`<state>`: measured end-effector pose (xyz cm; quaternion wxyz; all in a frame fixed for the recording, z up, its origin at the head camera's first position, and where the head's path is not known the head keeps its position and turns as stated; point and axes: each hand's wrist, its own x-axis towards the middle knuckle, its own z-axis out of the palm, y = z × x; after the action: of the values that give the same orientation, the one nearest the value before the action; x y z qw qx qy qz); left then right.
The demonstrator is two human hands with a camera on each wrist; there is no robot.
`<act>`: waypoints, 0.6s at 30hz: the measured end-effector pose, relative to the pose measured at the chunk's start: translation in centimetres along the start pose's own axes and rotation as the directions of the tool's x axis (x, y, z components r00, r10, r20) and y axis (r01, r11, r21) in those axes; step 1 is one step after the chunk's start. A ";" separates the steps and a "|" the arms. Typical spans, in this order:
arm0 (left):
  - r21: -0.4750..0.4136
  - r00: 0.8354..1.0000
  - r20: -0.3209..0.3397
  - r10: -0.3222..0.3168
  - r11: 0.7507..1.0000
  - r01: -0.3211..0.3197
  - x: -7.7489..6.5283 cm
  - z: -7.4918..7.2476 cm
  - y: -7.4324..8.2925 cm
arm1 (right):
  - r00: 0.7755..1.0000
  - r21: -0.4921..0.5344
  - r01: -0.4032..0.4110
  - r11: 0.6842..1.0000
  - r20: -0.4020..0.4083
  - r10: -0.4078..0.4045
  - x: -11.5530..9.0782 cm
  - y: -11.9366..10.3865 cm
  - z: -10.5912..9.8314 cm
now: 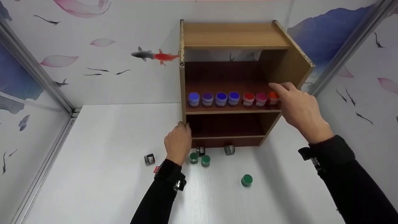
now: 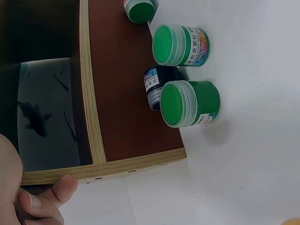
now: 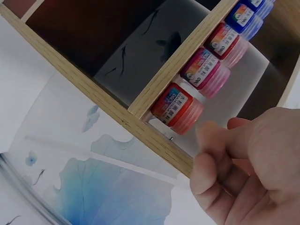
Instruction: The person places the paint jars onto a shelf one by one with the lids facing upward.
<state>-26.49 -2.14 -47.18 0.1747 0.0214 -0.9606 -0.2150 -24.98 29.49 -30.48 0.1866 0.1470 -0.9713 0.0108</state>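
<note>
A wooden shelf unit (image 1: 236,35) stands against the back wall. My left hand (image 1: 178,143) holds its left side panel near the bottom, fingers (image 2: 64,188) curled at the edge. Along the middle shelf runs a row of small paint jars, from a light blue jar (image 1: 194,99) to a red jar (image 1: 248,99), a magenta jar (image 1: 261,99) and an orange-red jar (image 3: 176,108) at the right end. Just beside that last jar is my right hand (image 1: 300,107), in front of the right side panel. Its fingers (image 3: 205,173) are loosely bent, with no jar between them.
On the white table before the unit are green paint jars (image 1: 205,160), one (image 1: 247,180) farther right. Dark jars (image 1: 149,159) lie on their sides, including one (image 1: 229,150) by the unit's base. Patterned walls stand behind and at both sides.
</note>
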 end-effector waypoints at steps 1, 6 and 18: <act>0.002 1.000 -0.001 0.003 1.000 -0.003 0.0 0.0 0.0 | 1.000 0.007 -0.002 1.000 -0.005 0.003 -0.3 -0.1 0.0; 0.020 0.999 -0.029 0.027 0.999 -0.027 0.0 0.1 0.0 | 0.999 0.019 -0.007 1.000 -0.033 0.008 -1.6 -0.6 0.2; 0.027 1.000 0.008 0.008 1.000 -0.009 0.1 0.0 0.0 | 1.000 0.178 0.015 0.984 0.016 -0.019 -5.2 -0.7 5.8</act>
<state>-26.55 -2.15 -47.18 0.1714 0.0188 -0.9642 -0.2013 -22.20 29.83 -37.77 0.1643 0.1715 -0.9668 0.0947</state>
